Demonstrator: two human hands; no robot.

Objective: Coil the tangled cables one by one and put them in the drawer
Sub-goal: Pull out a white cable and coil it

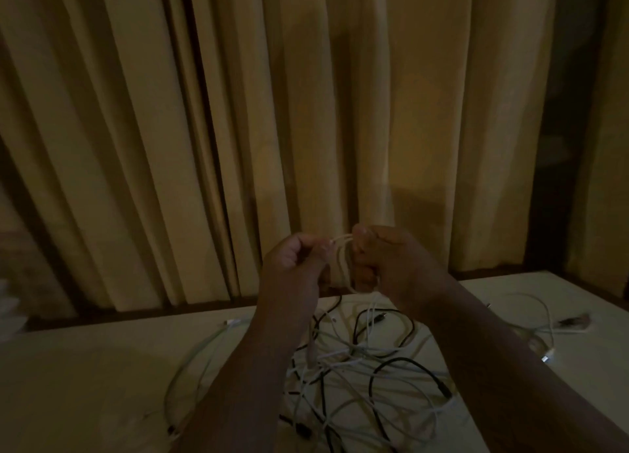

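Both hands are raised above the table in front of the curtain. My right hand (384, 260) grips a small coil of white cable (340, 258), its loops showing between the two hands. My left hand (296, 258) pinches the same white cable at the coil's left side. A strand of it hangs down into the tangled pile of black and white cables (360, 377) lying on the white table (85, 384) below my forearms. The light is dim. No drawer is in view.
Beige curtains (238, 129) hang right behind the table's far edge. A long white cable (190, 360) loops out to the left of the pile. More white cable with a plug (548, 357) lies at the right, near a small dark object (575, 321).
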